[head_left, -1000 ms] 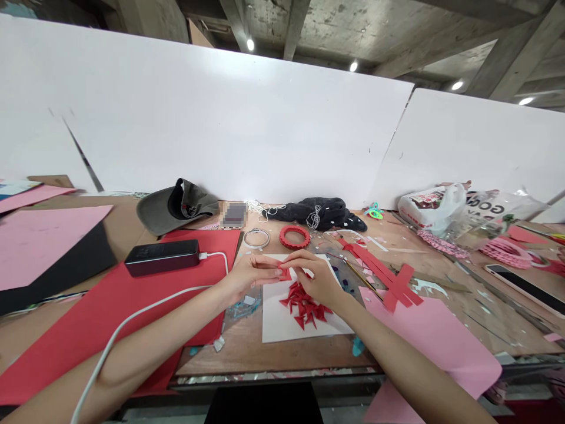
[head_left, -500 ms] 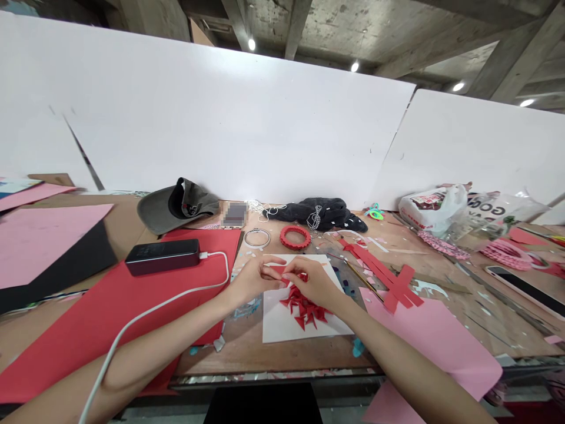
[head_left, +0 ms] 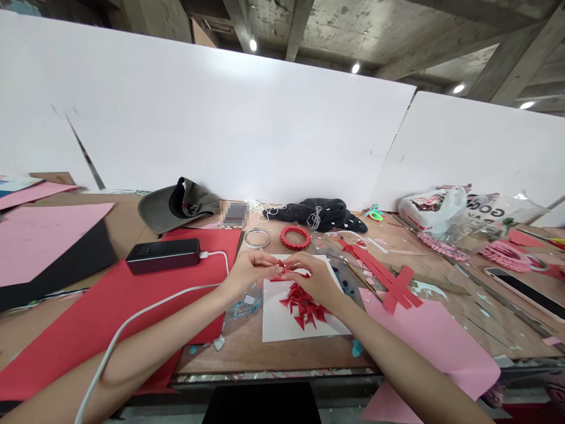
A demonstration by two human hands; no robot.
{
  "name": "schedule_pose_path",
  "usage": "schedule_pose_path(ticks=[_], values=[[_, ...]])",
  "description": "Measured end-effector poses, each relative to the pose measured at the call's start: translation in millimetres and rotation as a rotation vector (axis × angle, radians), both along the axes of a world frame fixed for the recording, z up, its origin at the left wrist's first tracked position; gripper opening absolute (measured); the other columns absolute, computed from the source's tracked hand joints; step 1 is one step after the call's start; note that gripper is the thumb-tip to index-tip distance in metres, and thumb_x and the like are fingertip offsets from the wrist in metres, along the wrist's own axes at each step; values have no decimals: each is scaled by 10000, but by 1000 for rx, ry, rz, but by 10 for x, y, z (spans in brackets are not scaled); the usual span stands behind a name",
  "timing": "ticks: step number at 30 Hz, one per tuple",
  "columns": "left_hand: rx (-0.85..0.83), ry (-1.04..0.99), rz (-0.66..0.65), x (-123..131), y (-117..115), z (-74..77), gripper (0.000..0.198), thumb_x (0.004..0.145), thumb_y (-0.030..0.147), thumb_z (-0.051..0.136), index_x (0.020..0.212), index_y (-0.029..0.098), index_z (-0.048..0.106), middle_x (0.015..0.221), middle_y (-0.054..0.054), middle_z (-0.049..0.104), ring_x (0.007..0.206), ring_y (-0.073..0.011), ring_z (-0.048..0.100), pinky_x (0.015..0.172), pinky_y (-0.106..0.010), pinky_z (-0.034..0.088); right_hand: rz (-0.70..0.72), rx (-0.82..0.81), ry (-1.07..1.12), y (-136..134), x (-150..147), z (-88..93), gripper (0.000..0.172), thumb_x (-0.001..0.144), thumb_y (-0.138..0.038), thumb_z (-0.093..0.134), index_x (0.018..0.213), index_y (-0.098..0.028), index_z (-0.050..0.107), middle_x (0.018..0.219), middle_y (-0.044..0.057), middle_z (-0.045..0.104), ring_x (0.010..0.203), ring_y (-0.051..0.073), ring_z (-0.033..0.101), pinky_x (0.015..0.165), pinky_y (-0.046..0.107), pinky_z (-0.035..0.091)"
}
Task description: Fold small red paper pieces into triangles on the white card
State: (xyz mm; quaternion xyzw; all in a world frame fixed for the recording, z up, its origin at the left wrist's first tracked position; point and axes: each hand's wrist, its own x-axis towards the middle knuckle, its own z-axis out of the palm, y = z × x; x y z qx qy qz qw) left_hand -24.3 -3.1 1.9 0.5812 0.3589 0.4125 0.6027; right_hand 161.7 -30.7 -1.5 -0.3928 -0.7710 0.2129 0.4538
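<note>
My left hand (head_left: 252,271) and my right hand (head_left: 312,277) meet over the white paper (head_left: 278,330), both pinching a small piece of red paper (head_left: 281,270) between their fingertips. Just below my right hand, a pile of pointed, folded red paper pieces (head_left: 305,306) rests on the white sheet. A red ring with a notched edge (head_left: 295,237) lies behind my hands, and a silvery ring (head_left: 257,238) is to its left.
Red sheets (head_left: 176,300) with a black power bank (head_left: 163,255) and white cable lie left. A grey cap (head_left: 179,205) and dark cloth (head_left: 326,214) sit near the white wall. Red strips (head_left: 379,268), pink paper (head_left: 435,333) and a phone (head_left: 527,291) are right.
My fingers have shifted on the small red piece, which now looks narrower and more folded. My left hand has moved slightly left, with its fingers straighter.
</note>
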Motion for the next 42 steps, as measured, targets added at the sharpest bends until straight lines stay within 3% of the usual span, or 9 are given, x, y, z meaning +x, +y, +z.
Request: schedule_pose_path(ticks=[7,14,20,24,28,33,36,42], values=[[-7,-20,-15,9,-14,2,261,587,267,793,765,119,673,717,-68,716,662,-171,657,622,-246,498,64,-257,218,14,-25,-56,182,750,-228,640,929,-195,649,899,38,687,826,163,648,770,310,525],[-17,-82,-73,5,2,-35,243,631,267,770,796,128,656,723,-51,703,662,-149,640,661,-255,490,158,-339,305,18,-11,-7,226,726,-274,668,935,-188,658,943,53,693,863,184,652,799,342,535],[191,69,0,27,9,-15,242,712,317,695,876,140,679,843,-74,685,749,-170,625,689,-268,490,-25,-181,223,36,39,28,133,782,-251,594,871,-185,668,887,55,690,810,172,647,752,318,536],[299,128,-40,41,42,-62,211,748,321,653,824,129,698,793,-74,684,701,-167,615,656,-258,483,1,-179,152,29,27,5,139,774,-232,588,886,-177,651,833,46,681,741,157,640,696,296,534],[251,136,-99,39,46,-73,241,755,343,642,810,120,714,739,-71,690,681,-175,625,638,-262,493,-16,-148,110,9,9,1,131,781,-219,572,894,-177,624,796,35,667,712,148,628,661,279,523],[-6,44,-124,36,-16,-11,267,726,356,677,863,128,703,817,-84,713,826,-219,663,762,-319,525,-33,94,-21,-15,25,28,134,800,-156,527,846,-209,641,829,38,637,754,152,599,693,290,499],[-76,-28,-116,33,-39,5,270,722,353,689,867,126,699,828,-89,715,844,-222,669,816,-348,521,9,196,-69,-5,54,16,175,822,-148,502,874,-229,649,888,49,617,815,162,594,733,306,494],[-125,-94,-132,13,-39,21,292,711,364,700,869,118,701,861,-106,715,845,-227,673,836,-363,519,65,230,-124,15,100,5,209,861,-180,473,934,-252,655,937,59,613,845,164,593,737,309,501]])
